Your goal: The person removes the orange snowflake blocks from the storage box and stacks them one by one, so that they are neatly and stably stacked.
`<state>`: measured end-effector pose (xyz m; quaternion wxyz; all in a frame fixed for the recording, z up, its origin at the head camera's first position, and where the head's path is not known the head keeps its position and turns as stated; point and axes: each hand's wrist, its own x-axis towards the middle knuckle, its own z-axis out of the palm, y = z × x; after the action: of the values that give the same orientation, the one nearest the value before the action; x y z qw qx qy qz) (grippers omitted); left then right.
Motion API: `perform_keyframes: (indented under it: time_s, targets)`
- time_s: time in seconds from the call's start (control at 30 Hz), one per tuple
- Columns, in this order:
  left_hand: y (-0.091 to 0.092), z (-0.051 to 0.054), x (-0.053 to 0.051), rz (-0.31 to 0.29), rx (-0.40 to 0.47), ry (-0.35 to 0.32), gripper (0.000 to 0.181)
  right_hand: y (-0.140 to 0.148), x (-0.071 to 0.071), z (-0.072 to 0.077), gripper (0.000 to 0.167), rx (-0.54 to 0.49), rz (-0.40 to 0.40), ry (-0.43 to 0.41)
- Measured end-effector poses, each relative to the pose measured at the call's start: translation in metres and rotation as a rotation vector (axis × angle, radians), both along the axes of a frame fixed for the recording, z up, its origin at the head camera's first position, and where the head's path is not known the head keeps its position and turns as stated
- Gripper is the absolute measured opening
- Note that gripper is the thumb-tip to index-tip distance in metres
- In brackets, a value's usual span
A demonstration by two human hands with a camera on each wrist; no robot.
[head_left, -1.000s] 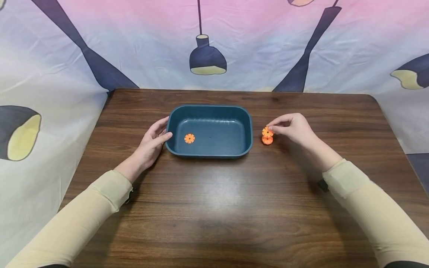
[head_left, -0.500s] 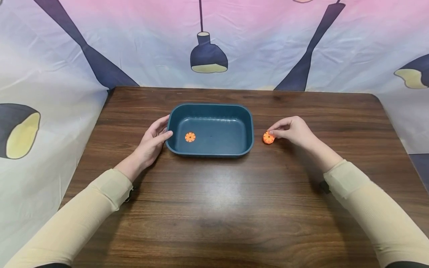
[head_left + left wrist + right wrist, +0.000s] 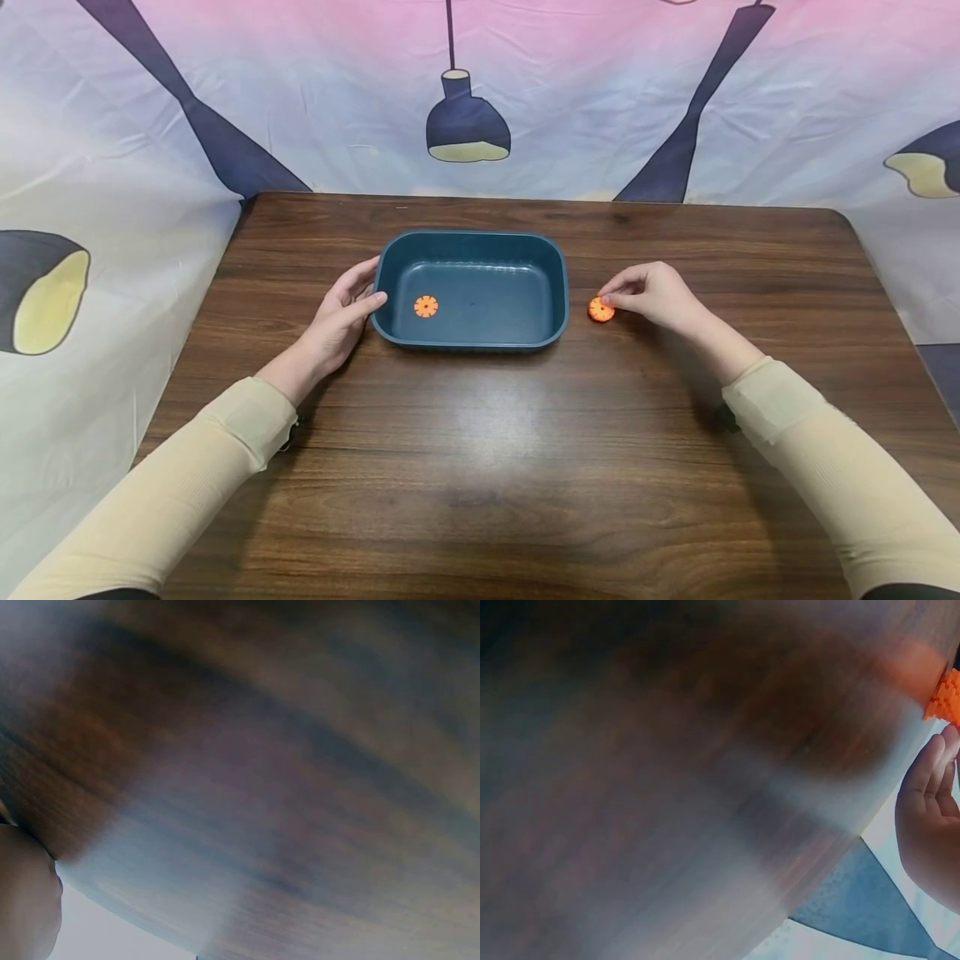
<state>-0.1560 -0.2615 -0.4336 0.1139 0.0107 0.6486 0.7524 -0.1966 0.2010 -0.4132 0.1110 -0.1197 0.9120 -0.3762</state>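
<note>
A dark blue-green plastic tub stands on the table. My left hand grips its left side, thumb over the rim and fingers along the outer wall. Inside, toward the left, lies a flat orange notched disc. To the right of the tub is a short stack of similar orange discs, its layered edge visible in the right wrist view. At its far edge my right hand pinches the top disc between thumb and fingertips. The left wrist view catches only part of the left hand.
The dark wood-grain table reaches back to a fabric backdrop printed with lamps. Fabric also hangs along the left and right sides.
The disc in my right hand has come down from a raised, tilted position onto the stack. My left hand keeps its hold on the tub.
</note>
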Motion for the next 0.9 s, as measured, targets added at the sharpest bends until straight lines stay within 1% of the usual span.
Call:
perform_keyframes:
  time_s: [0.27,0.4,0.6,0.77,0.9]
  targets:
    - [0.001,-0.001,-0.001,0.001,0.002,0.001,0.059,-0.001,0.0,0.006,0.015,-0.016,0.007,0.042]
    - [0.0,-0.001,-0.001,0.003,-0.004,0.002,0.058,-0.006,0.0,0.015,0.016,-0.04,0.009,0.063]
    - [0.0,0.0,0.0,0.007,-0.004,-0.003,0.058,-0.021,-0.002,0.031,0.017,-0.087,0.012,0.082]
    - [0.0,0.0,0.0,0.005,0.001,0.003,0.056,-0.038,-0.005,0.04,0.014,-0.124,0.055,0.107]
    - [0.0,-0.001,0.0,0.002,0.003,0.013,0.055,-0.053,-0.008,0.044,0.013,-0.149,0.093,0.12]
